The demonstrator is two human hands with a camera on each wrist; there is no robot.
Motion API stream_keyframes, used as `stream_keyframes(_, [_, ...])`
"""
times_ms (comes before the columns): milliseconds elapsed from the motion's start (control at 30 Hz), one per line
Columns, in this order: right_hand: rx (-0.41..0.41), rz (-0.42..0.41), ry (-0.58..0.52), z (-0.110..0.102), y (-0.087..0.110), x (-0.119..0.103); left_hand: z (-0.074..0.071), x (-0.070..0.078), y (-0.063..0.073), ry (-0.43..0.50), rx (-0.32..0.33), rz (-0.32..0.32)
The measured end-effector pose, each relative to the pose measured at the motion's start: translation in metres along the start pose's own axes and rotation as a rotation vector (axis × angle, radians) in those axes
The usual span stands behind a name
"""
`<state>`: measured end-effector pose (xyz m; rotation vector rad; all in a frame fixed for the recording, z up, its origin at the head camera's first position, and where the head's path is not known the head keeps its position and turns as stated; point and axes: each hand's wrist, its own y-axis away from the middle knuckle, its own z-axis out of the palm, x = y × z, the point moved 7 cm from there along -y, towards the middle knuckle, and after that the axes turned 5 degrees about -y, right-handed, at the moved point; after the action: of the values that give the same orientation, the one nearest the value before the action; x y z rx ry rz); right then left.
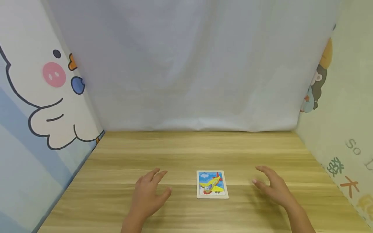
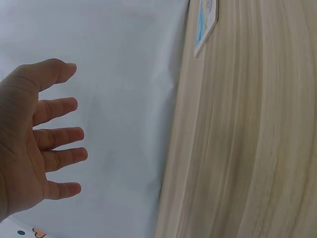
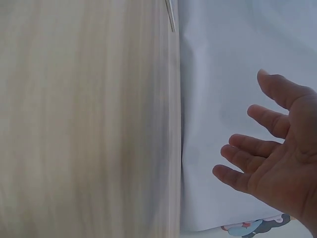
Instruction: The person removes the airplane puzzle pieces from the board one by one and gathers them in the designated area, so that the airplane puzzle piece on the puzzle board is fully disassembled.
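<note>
A small picture puzzle board (image 1: 212, 184) with a yellow airplane on a blue sky and a pale border lies flat on the table, between the two hands in the head view. Left of it, my left hand (image 1: 149, 193) is held over the wood with fingers spread and nothing in its grasp. On the other side, my right hand (image 1: 274, 187) hovers with thumb and fingers apart, also holding nothing. The left wrist view shows the left palm and fingers (image 2: 62, 106) free of any object. In the right wrist view the right fingers (image 3: 247, 159) are loosely bent around nothing.
The wood-grain table (image 1: 163, 149) ends at a hanging white sheet (image 1: 189, 81) at the back. A wall panel with a cartoon duck (image 1: 55, 97) stands along the left, and a pale green printed panel (image 1: 341, 129) along the right.
</note>
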<state>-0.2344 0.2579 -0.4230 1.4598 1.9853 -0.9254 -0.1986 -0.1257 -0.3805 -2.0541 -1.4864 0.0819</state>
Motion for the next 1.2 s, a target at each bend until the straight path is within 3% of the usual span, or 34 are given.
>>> stream_keyframes(400, [-0.015,-0.062,-0.048,0.015,-0.016,-0.010,0.026,0.033,-0.008,0.043,-0.026,0.108])
stream_keyframes(700, [-0.040,-0.044,-0.109,0.035,-0.023,-0.008,0.055,0.050,-0.007,0.036,-0.180,0.117])
stream_keyframes(1200, [-0.116,0.020,-0.181,0.060,-0.041,-0.006,0.093,0.074,-0.008,-0.003,-0.369,0.170])
